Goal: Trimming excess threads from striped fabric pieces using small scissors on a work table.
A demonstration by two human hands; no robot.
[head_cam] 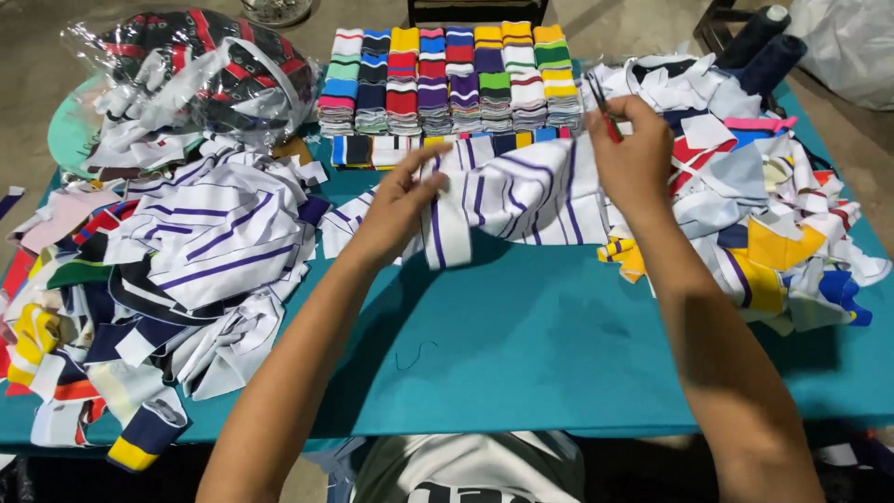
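Both hands are working over a teal table (559,354). The left hand (396,210) is pinching the near edge of a white knit strip with purple stripes (521,196), fingers closed on the fabric. The right hand (633,154) is gripping the same strip's far end and is also clasping small red-handled snips (601,107), blades pointing up and away from the wrist. The strip is hanging stretched between the two hands, sagging onto the table just below them.

Beyond the hands, folded striped bands in many colours (447,79) are lying in neat stacked rows. To the left of the left hand, a heap of purple-striped white pieces (223,237) is sitting on mixed scraps; farther left, a clear plastic bag of dark fabric (200,70). To the right of the right hand, a loose pile of mixed-colour offcuts (773,224) is crowding the table edge. Nothing is lying between hands and strip.
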